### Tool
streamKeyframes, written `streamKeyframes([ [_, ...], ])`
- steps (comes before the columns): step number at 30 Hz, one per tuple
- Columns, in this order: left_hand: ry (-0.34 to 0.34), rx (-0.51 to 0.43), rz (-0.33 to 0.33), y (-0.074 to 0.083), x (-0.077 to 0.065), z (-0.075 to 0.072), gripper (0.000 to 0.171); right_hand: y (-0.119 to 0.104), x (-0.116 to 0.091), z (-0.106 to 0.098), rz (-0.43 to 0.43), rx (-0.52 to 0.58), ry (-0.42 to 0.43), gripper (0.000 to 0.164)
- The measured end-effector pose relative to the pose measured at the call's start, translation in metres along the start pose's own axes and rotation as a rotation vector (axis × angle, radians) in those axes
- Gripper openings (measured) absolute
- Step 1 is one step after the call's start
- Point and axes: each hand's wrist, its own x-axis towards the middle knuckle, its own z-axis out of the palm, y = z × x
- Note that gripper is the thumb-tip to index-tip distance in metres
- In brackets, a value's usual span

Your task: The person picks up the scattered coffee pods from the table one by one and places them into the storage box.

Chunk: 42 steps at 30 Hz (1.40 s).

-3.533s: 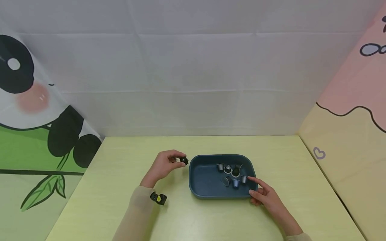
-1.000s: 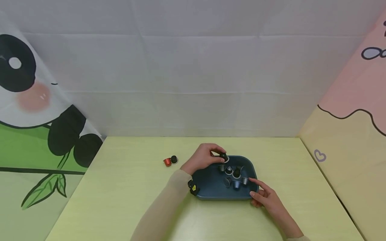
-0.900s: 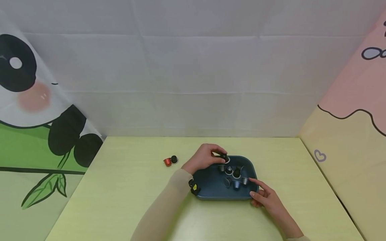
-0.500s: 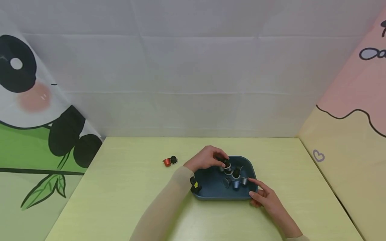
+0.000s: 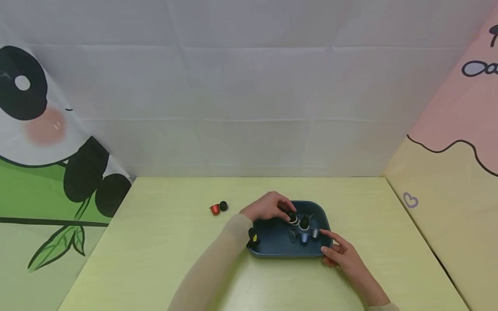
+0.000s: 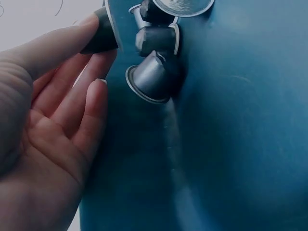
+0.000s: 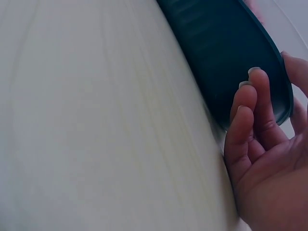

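Observation:
My left hand (image 5: 269,206) pinches a black coffee capsule (image 6: 103,34) between thumb and fingers, low over the far part of a dark blue tray (image 5: 268,251). Beside it in the tray lie several more capsules: a black one (image 5: 304,223), a blue one (image 5: 304,238), a silver one (image 5: 315,233) and one on its side with its lid showing (image 5: 291,235). In the left wrist view a dark grey capsule (image 6: 155,77) sits just right of the fingers. My right hand (image 5: 342,255) holds the tray's near right corner, its other fingers curled against the outside.
On the pale yellow table (image 5: 136,259), left of the tray, a red capsule (image 5: 215,210) and a black capsule (image 5: 223,206) stand side by side. A white cloth wall (image 5: 249,108) rises behind the table, with printed panels at both sides.
My left hand has set down a red and a black capsule left of the tray, moved right over the tray, then lowered slightly towards the capsules. The right hand stays at the corner.

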Motion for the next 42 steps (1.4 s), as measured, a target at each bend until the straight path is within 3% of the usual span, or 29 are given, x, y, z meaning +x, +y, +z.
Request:
streamKeyframes([
  [14,-0.067,0.020,0.020,-0.010,-0.001,0.009,0.030,0.000,0.000,0.000,0.001,0.019,-0.005,0.049],
  [24,-0.096,0.173,0.013,-0.007,0.002,0.016,0.030,0.000,0.000,0.000,-0.011,0.022,-0.007,0.049],
  [42,-0.095,0.083,0.006,-0.007,0.002,0.017,0.030,0.000,0.000,0.001,0.005,0.025,-0.001,0.048],
])
